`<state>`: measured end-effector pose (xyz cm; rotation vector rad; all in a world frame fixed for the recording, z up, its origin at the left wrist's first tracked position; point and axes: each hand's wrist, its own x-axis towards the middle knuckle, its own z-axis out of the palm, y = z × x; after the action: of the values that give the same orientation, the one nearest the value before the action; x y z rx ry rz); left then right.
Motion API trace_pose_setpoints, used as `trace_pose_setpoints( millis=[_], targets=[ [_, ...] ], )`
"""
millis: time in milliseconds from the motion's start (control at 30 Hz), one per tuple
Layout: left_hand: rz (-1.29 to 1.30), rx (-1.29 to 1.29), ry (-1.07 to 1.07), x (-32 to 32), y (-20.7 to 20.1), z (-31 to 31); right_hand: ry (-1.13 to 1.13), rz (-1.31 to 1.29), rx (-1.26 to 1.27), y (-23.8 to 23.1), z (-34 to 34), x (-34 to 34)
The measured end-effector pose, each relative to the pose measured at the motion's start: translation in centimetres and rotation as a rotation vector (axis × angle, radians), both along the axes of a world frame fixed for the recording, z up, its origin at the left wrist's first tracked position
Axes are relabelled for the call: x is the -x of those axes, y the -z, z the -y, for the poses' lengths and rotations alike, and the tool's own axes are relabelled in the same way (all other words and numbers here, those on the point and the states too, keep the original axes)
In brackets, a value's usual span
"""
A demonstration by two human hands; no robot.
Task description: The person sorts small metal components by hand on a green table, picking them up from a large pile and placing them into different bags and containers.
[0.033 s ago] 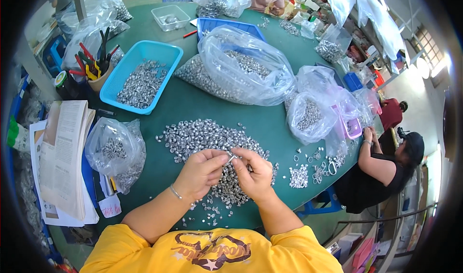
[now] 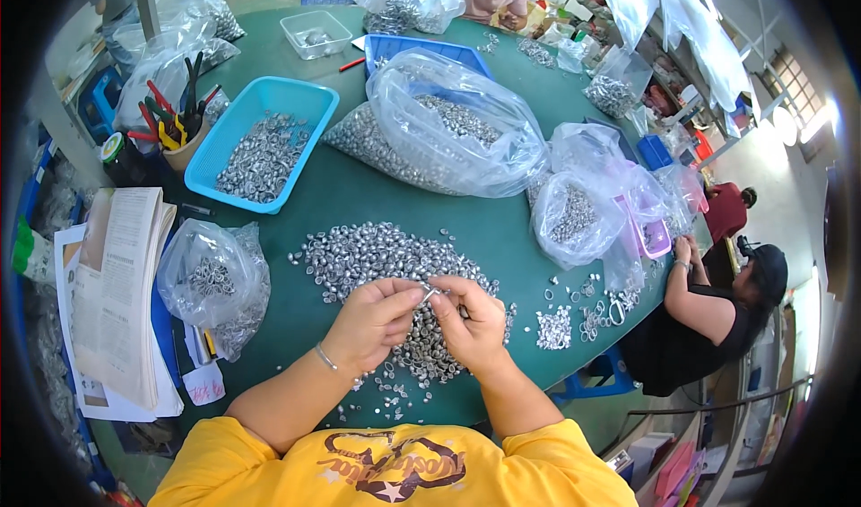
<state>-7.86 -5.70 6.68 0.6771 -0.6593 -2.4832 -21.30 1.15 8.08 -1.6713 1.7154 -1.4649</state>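
Over a large pile of small silvery oval metal pieces, my two hands meet at the fingertips. My left hand pinches a small silvery metal piece with thumb and forefinger. From the other side, my right hand is closed on the same piece with thumb and fingers. Most of the piece is covered by my fingertips, so its exact kind is unclear. Part of the pile lies under and between my hands, and loose bits are scattered near the table's front edge.
Behind the pile stand a blue basket and a large plastic bag of metal parts. At left are a smaller bag, newspapers and a cup of pliers. A co-worker sits at right near rings.
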Motion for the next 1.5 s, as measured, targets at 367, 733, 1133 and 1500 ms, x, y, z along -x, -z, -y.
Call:
trace_pose_setpoints(
  millis=[367, 733, 1133, 1500],
  targets=[
    [-0.005, 0.030, -0.034, 0.0, 0.2, 0.1, 0.021, 0.189, -0.081, 1.6, 0.2, 0.5],
    [-0.105, 0.023, 0.010, -0.6, 0.4, 0.3, -0.218, 0.626, -0.306, 1.1, 0.8, 0.6],
    [-0.174, -0.347, -0.237, -0.6, 1.4, 0.9, -0.213, 0.998, -0.491, 1.4, 2.3, 1.8],
    [-0.237, -0.459, -0.394, -0.6, 2.0, 1.5, -0.400, 0.885, -0.647, -1.4, 10.5, -1.0]
  ],
)
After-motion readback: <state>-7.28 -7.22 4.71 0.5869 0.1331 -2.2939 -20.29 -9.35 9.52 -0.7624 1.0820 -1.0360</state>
